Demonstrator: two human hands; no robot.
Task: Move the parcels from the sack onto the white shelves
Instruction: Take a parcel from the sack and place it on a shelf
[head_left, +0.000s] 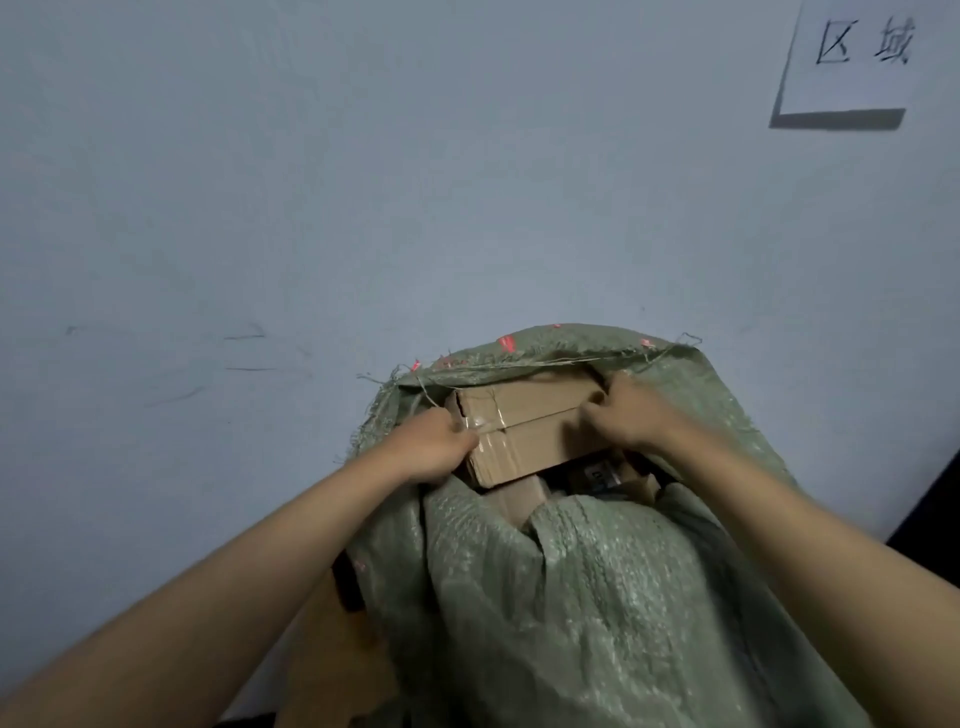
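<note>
1. Pale grey wall (363, 182) fills the background, with a white paper sign (852, 57) bearing two handwritten characters at the far right.
2. Against it stands a green woven sack (597, 597), its frayed mouth open.
3. A taped cardboard parcel (524, 441) sits in the sack's mouth, above other boxes (524, 501) deeper inside.
4. The left hand (434, 449) grips the parcel's left end, fingers curled around it.
5. The right hand (631, 415) grips the parcel's right end, at the sack's far rim.
</note>
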